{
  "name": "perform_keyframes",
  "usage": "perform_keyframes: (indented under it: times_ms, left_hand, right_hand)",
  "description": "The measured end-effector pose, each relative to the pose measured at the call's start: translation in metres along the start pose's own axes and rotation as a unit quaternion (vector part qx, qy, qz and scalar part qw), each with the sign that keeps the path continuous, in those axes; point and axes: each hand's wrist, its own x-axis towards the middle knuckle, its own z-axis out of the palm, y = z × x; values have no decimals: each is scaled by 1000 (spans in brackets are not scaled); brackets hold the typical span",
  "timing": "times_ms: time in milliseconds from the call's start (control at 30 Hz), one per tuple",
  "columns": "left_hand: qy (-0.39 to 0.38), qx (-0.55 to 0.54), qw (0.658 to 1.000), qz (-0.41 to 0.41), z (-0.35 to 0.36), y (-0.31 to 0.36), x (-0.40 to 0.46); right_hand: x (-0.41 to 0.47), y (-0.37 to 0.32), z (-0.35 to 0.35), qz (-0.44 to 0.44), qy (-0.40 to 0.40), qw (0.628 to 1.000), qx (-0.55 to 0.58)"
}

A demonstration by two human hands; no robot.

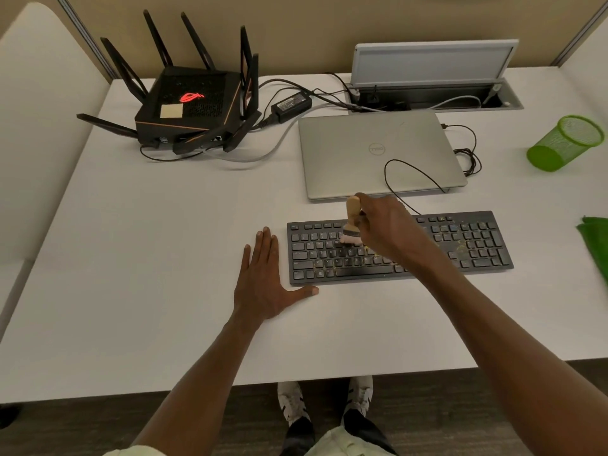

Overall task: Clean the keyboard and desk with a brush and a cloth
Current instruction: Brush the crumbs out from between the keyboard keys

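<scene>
Brushing under way, cloth not yet used.

The right hand (383,225) grips the brush (352,222), bristles on the keyboard (467,245) mid-rows; yellowish crumbs remain, especially rightward. The left hand (263,278) lies flat, fingers straight, on the desk (164,241) beside the keyboard. The green cloth (595,245) waits at the right edge; open room lies left.
</scene>
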Motion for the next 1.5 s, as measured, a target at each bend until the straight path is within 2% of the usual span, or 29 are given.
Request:
perform_keyframes:
  times_ms: [100, 267, 433, 567, 733, 933, 1033, 1133, 1233, 1367, 1500]
  left_hand:
    - [-5, 3, 1000, 0, -1, 0, -1]
    - [-6, 3, 1000, 0, -1, 1, -1]
    - [-4, 2, 1000, 0, -1, 0, 0]
    - [1, -1, 1000, 2, 0, 0, 0]
    - [-8, 9, 1000, 1, 0, 0, 0]
    - [-9, 4, 1000, -2, -2, 1, 0]
    - [-5, 3, 1000, 0, -1, 0, 0]
    - [-1, -3, 1000, 3, -1, 1, 0]
    - [2, -7, 1000, 2, -1, 1, -1]
    - [-7, -1, 1000, 1, -2, 1, -1]
    - [-1, -4, 1000, 2, -1, 1, 0]
  right_hand:
    - [1, -4, 8, 11, 5, 1000, 5]
    - [-13, 7, 6, -8, -45, 998, 38]
    - [-4, 9, 8, -3, -8, 1000, 28]
    - [-10, 8, 8, -23, -53, 997, 42]
    - [-1, 2, 6, -35, -5, 997, 72]
    - [-11, 15, 4, -17, -48, 996, 67]
    - [-14, 30, -6, 1, -23, 1000, 22]
    - [-10, 26, -6, -8, -1, 999, 39]
    - [-11, 17, 1, -25, -26, 997, 61]
    - [-18, 28, -6, 10, -27, 999, 15]
    - [-13, 24, -16, 32, 26, 999, 7]
